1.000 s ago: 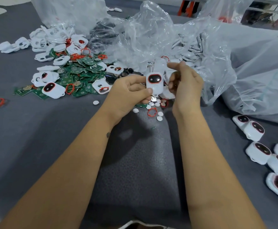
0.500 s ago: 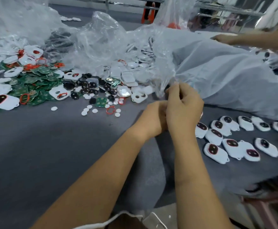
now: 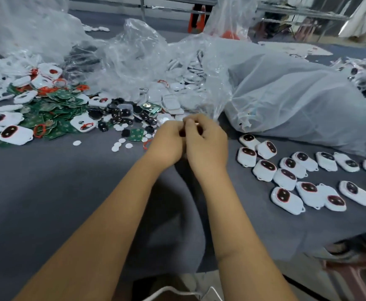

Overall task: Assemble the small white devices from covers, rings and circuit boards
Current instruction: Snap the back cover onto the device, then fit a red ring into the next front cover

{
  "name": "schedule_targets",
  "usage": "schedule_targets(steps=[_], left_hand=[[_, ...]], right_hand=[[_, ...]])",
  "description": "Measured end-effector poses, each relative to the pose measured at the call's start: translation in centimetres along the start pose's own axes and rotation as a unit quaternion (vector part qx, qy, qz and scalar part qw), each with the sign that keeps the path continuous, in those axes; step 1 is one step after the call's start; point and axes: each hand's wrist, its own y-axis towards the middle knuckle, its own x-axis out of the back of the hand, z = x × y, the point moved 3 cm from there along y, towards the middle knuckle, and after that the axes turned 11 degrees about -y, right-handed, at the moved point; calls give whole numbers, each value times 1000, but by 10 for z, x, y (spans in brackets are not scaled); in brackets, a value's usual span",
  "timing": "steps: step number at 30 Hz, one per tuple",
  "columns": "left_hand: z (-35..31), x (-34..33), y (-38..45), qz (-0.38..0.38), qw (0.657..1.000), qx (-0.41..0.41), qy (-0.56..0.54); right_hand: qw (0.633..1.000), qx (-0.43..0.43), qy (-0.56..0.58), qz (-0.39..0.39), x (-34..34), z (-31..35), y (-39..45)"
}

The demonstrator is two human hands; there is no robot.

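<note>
Just left of the finished devices (image 3: pixel 297 177), both hands (image 3: pixel 187 142) meet w/ fingers curled together; can't tell what's clamped. Misaligned halves prob won't snap, or a ring pinches.

Loose parts pile (image 3: pixel 47 105) left; assembled devices (image 3: pixel 286 177) right; bags (image 3: pixel 297 101) behind.
</note>
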Motion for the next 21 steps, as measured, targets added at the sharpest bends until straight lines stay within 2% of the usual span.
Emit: schedule_targets(steps=[4,9,14,16,19,21], left_hand=[[6,58,-4,-108,994,6,19],[25,136,-13,-255,966,15,49],[34,203,-27,-367,913,-25,176],[39,229,-31,-404,886,-16,227],[54,267,-34,-440,836,103,310],[66,281,-35,-411,834,209,303]], right_hand=[[994,69,4,86,-43,37,8],[975,158,-53,145,-101,72,7],[940,279,-128,149,-146,100,-12],[920,327,-156,151,-156,104,-20],[895,362,-190,180,-166,100,-24],[899,347,-176,198,-167,97,-21]])
